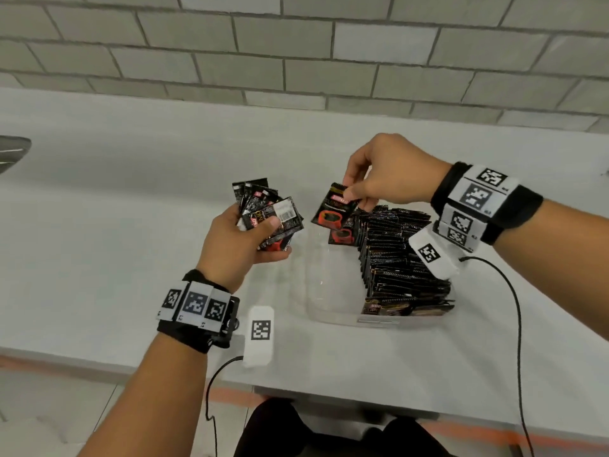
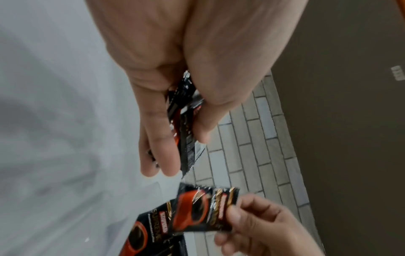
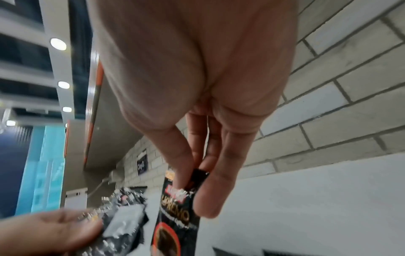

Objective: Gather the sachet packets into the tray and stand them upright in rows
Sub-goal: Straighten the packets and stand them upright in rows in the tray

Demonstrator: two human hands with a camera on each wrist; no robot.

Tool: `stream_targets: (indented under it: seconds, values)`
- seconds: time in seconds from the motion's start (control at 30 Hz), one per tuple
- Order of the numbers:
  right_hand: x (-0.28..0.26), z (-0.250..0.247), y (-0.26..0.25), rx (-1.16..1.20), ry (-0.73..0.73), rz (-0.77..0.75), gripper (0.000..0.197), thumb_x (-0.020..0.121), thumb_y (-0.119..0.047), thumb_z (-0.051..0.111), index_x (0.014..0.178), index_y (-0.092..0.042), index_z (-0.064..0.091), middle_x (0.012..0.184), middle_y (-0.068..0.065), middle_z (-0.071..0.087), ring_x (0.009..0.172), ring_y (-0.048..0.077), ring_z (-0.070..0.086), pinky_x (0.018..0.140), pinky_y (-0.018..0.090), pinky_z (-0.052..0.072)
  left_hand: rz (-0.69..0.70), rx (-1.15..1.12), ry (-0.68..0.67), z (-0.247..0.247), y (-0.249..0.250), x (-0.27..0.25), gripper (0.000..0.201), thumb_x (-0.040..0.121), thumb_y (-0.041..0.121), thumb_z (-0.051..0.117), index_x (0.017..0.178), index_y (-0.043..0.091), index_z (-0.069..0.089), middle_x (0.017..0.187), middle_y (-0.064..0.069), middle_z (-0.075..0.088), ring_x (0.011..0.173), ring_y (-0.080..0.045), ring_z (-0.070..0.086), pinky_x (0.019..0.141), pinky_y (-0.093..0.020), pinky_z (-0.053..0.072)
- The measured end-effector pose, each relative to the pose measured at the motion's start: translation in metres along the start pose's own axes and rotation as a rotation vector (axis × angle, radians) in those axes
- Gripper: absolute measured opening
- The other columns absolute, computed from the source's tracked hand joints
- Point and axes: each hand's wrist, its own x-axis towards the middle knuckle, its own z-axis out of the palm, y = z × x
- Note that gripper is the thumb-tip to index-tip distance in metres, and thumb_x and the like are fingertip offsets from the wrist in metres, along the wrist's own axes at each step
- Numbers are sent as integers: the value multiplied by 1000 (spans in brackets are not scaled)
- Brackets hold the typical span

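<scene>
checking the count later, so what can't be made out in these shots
- Number of sachets in the left hand's bundle: head view, they overlap; both wrist views blur it.
- Rows in the clear tray: right wrist covers part.
- Small print on the right hand's sachet: too small or blurred.

One tray (image 1: pixel 329 311), two hands, many sachets (image 1: pixel 395 255).

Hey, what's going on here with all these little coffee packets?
A person is sorting sachets into a clear tray on a white counter. The left hand grips a fanned bunch of sachets. The right hand pinches a single sachet by its top edge, above the tray. The tray's right side holds upright rows; its left side looks unfilled.
</scene>
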Motion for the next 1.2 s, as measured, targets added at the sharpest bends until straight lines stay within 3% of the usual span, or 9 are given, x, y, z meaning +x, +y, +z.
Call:
stream_targets:
  seconds: [0.1, 0.17, 0.27, 0.4, 0.6, 0.77, 0.87, 1.1, 1.2]
  values:
    - [8, 15, 9, -174, -90, 15, 13, 76, -18, 86, 78, -15, 73, 61, -1, 73, 58, 18, 73, 68, 37, 63, -33, -17, -11, -8, -1, -3, 26, 93, 5, 70, 119, 6, 65, 110, -21, 74, 89, -52, 71, 69, -44, 63]
    - [14, 26, 13, -326, -100, 15, 16, 73, -24, 88, 73, -21, 72, 57, -8, 68, 64, 14, 70, 66, 32, 59, -40, -26, -30, -7, 0, -5, 26, 93, 4, 70, 118, 6, 65, 111, -20, 74, 88, -48, 73, 68, -43, 63]
    - [22, 36, 17, -475, -56, 26, 21, 71, -33, 88, 73, -24, 70, 73, -13, 65, 75, 12, 63, 62, 27, 47, -55, -36, -71, -1, -2, -8, 24, 93, 4, 70, 116, 8, 66, 111, -17, 75, 89, -44, 74, 69, -44, 64]
    - [27, 39, 19, -526, -55, 29, 25, 69, -36, 90, 74, -24, 68, 75, -12, 63, 73, 10, 59, 61, 28, 45, -80, -51, -105, 6, -4, -10, 29, 92, 4, 71, 120, 7, 65, 114, -17, 74, 93, -43, 74, 69, -45, 64]
    - [21, 23, 12, -331, -12, -29, 21, 75, -34, 86, 76, -20, 70, 74, -8, 68, 72, 10, 62, 68, 31, 52, -92, -40, -129, 9, 0, -11, 29, 91, 6, 72, 120, 9, 65, 113, -17, 74, 90, -46, 74, 66, -41, 64]
    - [-6, 18, -21, -21, -69, -155, 36, 73, -50, 85, 99, -31, 68, 88, -8, 69, 75, 12, 66, 71, 27, 54, -106, -21, -248, 18, 10, -14, 35, 92, 9, 71, 126, 8, 62, 110, -19, 75, 83, -47, 74, 59, -32, 61]
    - [-13, 23, -25, 77, -151, -143, 50, 69, -31, 92, 111, -27, 66, 90, -3, 69, 66, 24, 72, 64, 36, 60, -124, -70, -292, 24, 12, -17, 35, 95, 13, 68, 128, 6, 60, 112, -21, 74, 82, -47, 74, 59, -30, 61]
    - [-18, 5, -16, 150, -65, -45, 33, 68, -17, 92, 96, -16, 75, 75, 6, 75, 65, 26, 75, 76, 45, 63, -145, -220, -290, 25, 12, -17, 31, 102, 14, 56, 131, 5, 57, 119, -22, 71, 92, -49, 72, 66, -38, 63]
    - [-17, 0, -17, 135, 52, -62, 28, 68, -14, 92, 90, -19, 75, 73, 6, 74, 60, 22, 71, 71, 43, 62, -143, -209, -285, 29, 11, -16, 30, 102, 12, 56, 130, 5, 57, 119, -22, 71, 91, -49, 72, 67, -38, 63]
